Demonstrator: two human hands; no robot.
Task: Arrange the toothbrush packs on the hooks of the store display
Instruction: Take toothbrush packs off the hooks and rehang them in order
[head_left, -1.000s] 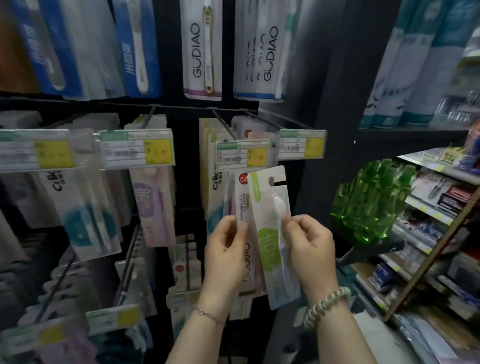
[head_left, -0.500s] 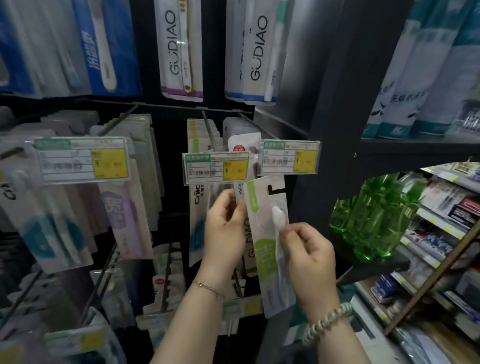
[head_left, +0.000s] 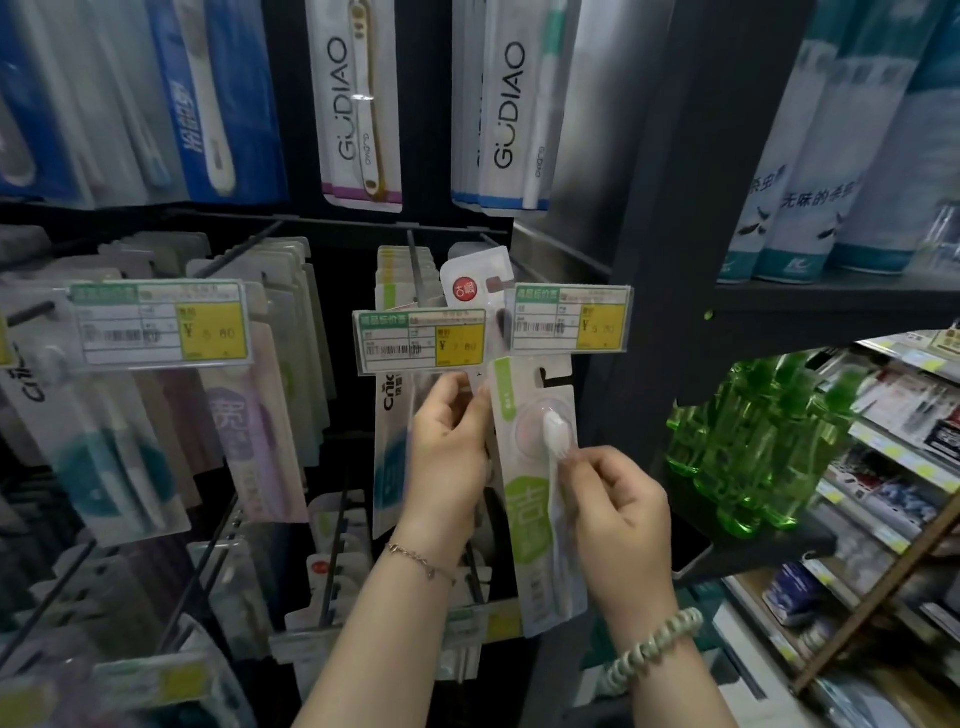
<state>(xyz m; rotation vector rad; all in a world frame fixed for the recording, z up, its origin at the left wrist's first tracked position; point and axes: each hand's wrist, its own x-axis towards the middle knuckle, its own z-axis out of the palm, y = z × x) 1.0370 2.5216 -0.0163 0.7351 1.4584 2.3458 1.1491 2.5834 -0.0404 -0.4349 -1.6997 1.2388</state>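
Two packs in hand, below the price tags.
Right hand (head_left: 618, 519) pinches green toothbrush pack (head_left: 535, 467); left hand (head_left: 452, 447) clamps red-dot pack (head_left: 475, 280). Line hang-slot up with right hook (head_left: 498, 247), slide straight on.

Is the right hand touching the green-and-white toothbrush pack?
Touching. The head view shows the right hand pinching the green-and-white toothbrush pack at its right edge, fingertips overlapping the clear blister beside the brush head.

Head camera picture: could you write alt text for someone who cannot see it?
Two hands hold toothbrush packs up to a store display: the right hand holds a green pack just under a price tag, the left hand a white pack. More packs hang on the hooks around them.
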